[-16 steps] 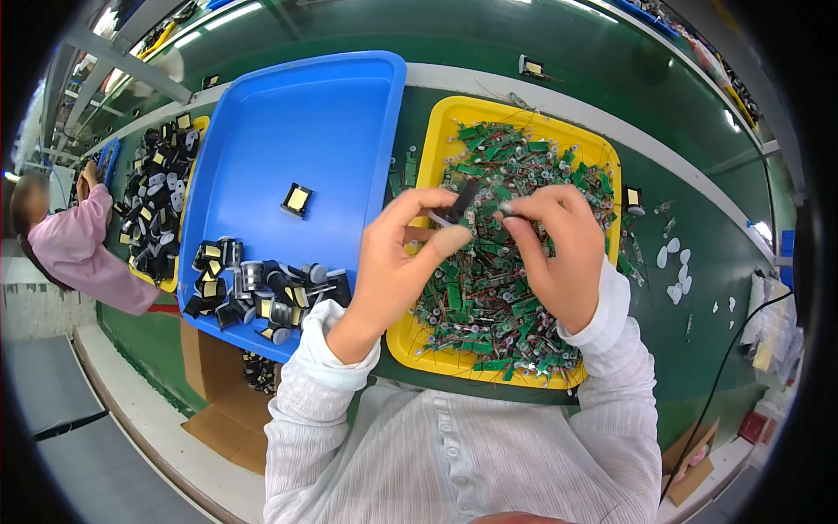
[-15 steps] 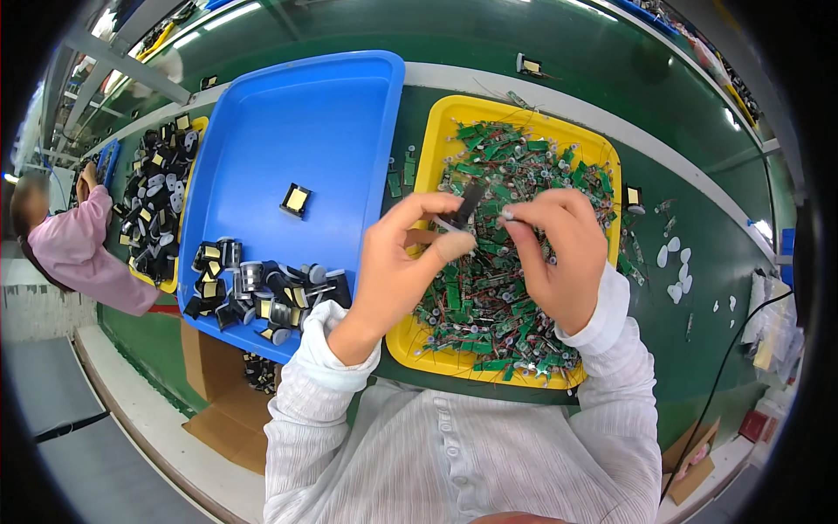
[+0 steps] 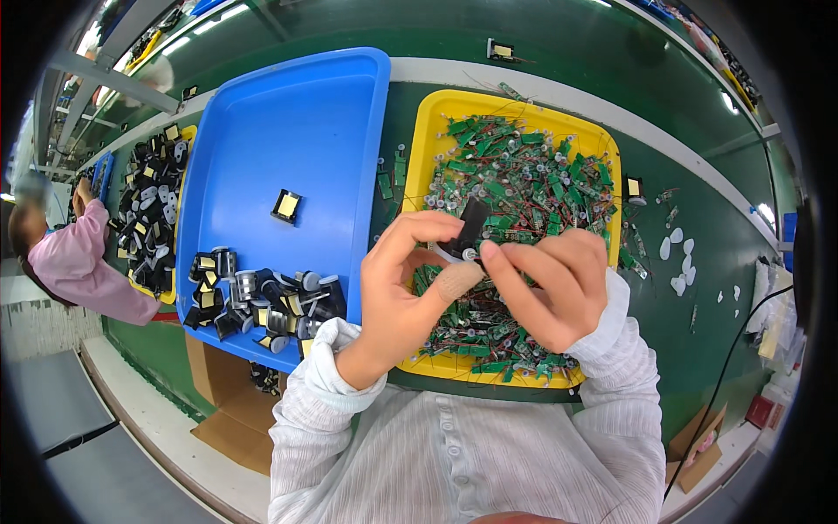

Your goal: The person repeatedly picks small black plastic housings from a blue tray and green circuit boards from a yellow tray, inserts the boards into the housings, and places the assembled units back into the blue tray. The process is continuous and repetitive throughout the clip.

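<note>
My left hand pinches a black plastic housing with a pale rounded part at its lower end, above the yellow tray. A tape or bandage covers the left thumb's tip. My right hand is closed, its fingertips at a small round grey piece against the housing's lower end. Whether a wire trails from that piece is hidden by the fingers. Beneath both hands, the tray holds a heap of green circuit boards with thin red and black wires and small round ends.
To the left is a blue tray with a pile of black housings and a lone one. White oval pieces lie right. Beyond the blue tray, a person in pink works by another yellow tray. A cardboard box stands below.
My right hand has brought the small round piece down and left to the housing. My left hand has lowered slightly, and the view has shifted a little.
</note>
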`<move>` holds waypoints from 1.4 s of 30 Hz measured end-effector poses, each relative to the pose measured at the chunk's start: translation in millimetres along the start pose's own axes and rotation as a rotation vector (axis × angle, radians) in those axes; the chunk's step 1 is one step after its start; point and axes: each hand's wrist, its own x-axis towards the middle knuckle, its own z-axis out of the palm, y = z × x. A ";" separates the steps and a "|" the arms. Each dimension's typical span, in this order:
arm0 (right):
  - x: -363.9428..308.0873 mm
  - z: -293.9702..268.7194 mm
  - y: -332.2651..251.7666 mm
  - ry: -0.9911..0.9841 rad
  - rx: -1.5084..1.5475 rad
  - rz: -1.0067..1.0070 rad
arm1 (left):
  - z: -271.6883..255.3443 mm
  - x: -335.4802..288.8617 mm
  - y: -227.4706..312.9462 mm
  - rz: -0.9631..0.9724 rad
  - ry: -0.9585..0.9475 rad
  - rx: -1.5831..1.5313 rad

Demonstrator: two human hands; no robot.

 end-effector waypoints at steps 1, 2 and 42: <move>-1.7 3.2 -0.7 0.022 0.004 -0.011 | 0.4 0.5 4.2 -0.008 -0.002 -0.002; -2.6 5.1 -1.1 0.044 0.008 -0.021 | 0.6 0.9 6.4 -0.016 -0.003 -0.005; 3.1 6.0 -4.4 -0.111 0.865 0.704 | -2.7 3.8 2.3 0.136 0.003 0.112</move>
